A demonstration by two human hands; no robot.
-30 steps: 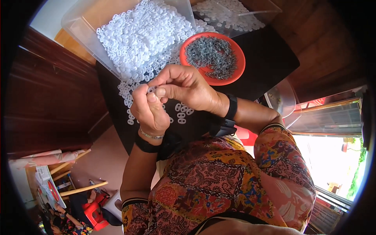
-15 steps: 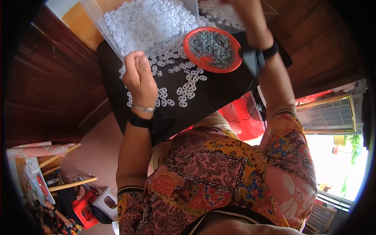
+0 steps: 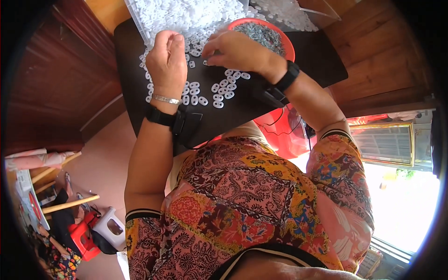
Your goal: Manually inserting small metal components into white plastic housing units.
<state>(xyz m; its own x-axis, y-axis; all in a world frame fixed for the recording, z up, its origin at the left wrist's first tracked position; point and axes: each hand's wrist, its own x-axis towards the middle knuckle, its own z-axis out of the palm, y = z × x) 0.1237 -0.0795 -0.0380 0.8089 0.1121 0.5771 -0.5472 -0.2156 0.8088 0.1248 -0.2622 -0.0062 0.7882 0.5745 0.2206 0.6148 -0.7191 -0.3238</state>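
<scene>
My left hand is closed above the left part of the dark table, thumb and fingers pressed together; whatever they hold is hidden. Across from it, my right hand reaches in beside the red plate, its fingers bent and a gap between thumb and forefinger. Beneath and between both hands lie small white oval two-holed plastic pieces, some grouped in short rows. The red plate bears a heap of small grey metal parts, partly covered by my right hand.
A clear bin heaped with white pieces stands at the table's far side, with a second clear container to its right. The dark table is close to a wooden wall. A red stool stands below its right edge. Other people sit at lower left.
My right hand has come left and nearer, from over the far right container to above the white pieces. My left hand stays closed in nearly the same place. The view has shifted slightly.
</scene>
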